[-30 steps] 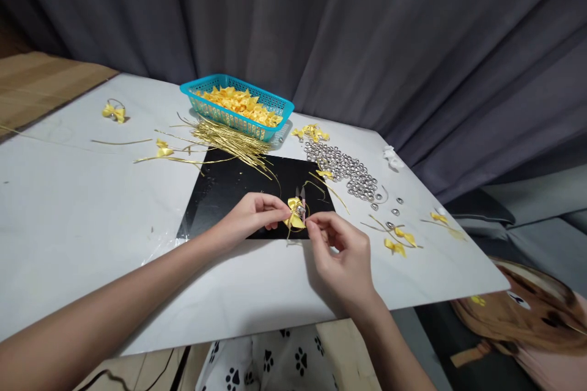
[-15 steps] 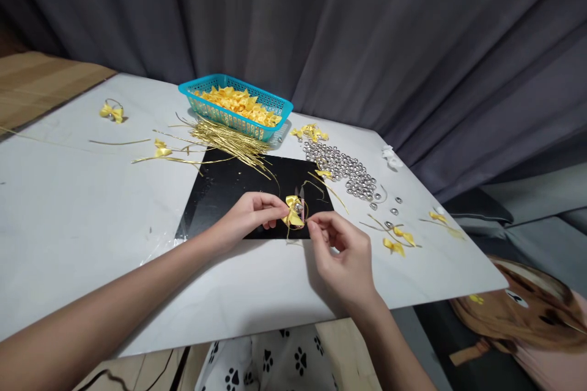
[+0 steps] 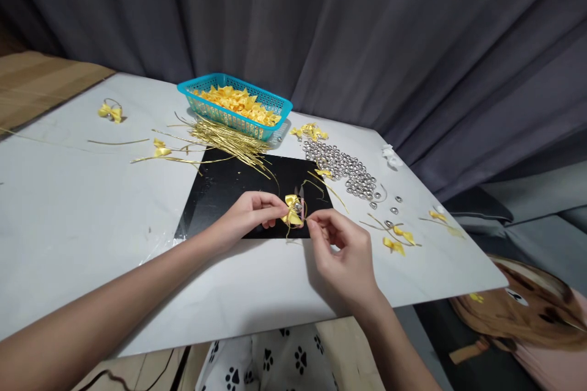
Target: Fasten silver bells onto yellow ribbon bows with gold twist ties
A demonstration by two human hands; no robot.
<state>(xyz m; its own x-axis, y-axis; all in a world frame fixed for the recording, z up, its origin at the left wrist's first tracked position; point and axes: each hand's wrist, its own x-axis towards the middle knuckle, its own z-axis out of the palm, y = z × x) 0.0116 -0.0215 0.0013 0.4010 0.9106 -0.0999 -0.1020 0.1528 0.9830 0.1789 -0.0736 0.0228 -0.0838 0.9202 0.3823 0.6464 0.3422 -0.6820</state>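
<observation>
Over the near edge of a black mat (image 3: 211, 201), my left hand (image 3: 257, 215) pinches a yellow ribbon bow (image 3: 291, 210) with a silver bead at its middle. Gold wire loops round from the bow, and a loose end hangs beneath it. My right hand (image 3: 342, 250) is closed at the right of the bow, thumb and forefinger pinching the gold wire (image 3: 306, 218). Behind the bow, partly hidden, a small pointed tool with pink handles (image 3: 301, 194) lies on the mat.
A blue basket (image 3: 233, 111) of yellow bows stands at the back, with a bundle of gold wires (image 3: 229, 143) before it. Silver beads (image 3: 339, 162) spread to the right. Wired bows (image 3: 403, 235) lie at the right; a looped bow (image 3: 110, 112) sits far left on the white table (image 3: 92, 220).
Almost nothing differs. My right hand has shifted very slightly, and the wire loop beside the bow looks a little changed in shape.
</observation>
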